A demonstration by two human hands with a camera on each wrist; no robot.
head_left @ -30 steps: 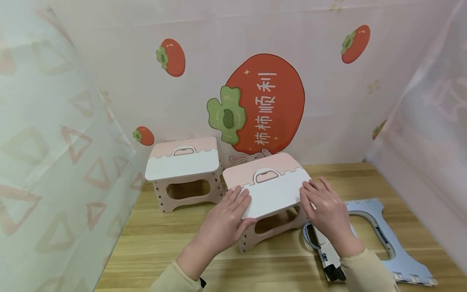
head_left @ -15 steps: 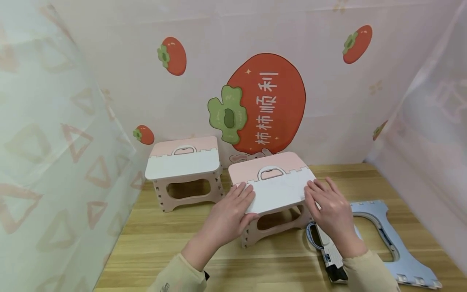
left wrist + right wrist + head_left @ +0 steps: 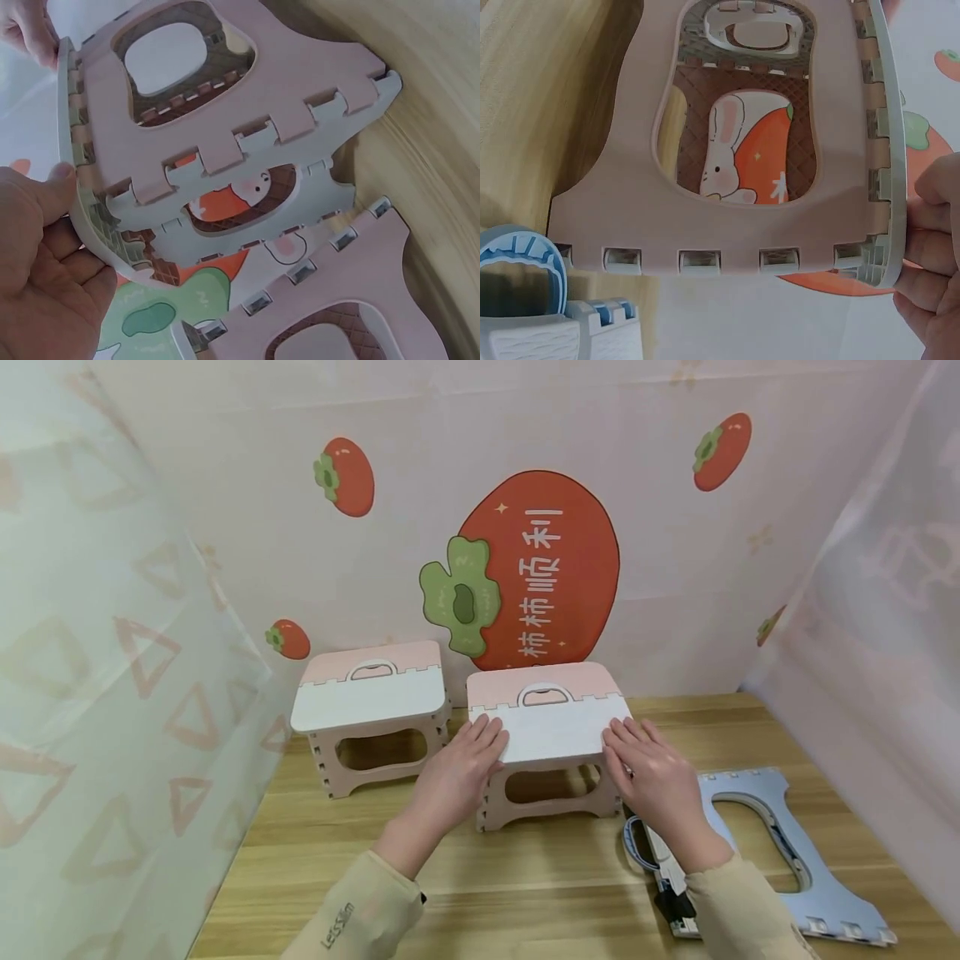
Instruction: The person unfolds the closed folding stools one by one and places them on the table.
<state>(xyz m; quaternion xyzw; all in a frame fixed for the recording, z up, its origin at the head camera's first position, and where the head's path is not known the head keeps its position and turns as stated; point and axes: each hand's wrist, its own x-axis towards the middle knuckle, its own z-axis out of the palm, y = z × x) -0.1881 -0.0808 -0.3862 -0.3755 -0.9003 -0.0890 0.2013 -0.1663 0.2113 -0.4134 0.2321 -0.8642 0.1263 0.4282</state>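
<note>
A pink-and-white folding step stool [image 3: 558,727] stands unfolded on its legs near the backdrop. My left hand [image 3: 461,768] grips its front left corner, fingers over the white top and thumb at the front edge. At the front right corner, my right hand [image 3: 652,768] holds the top in the same way. The left wrist view shows the stool's pink leg panel [image 3: 105,97], with thumb and bent fingers of the left hand [image 3: 37,262] around the rim. In the right wrist view, fingertips of the right hand [image 3: 934,255] meet the top's rim.
A matching pink-and-white stool [image 3: 371,697] stands unfolded just to the left. A blue-and-white folding stool [image 3: 817,860] lies flat at the right, partly under my right forearm, its blue handle [image 3: 636,843] sticking out. A printed persimmon backdrop [image 3: 667,568] encloses the wooden tabletop [image 3: 315,877].
The gripped stool has turned from a slant to nearly square with the backdrop, and its front has moved back. Both hands have travelled with it. The other stools stay put.
</note>
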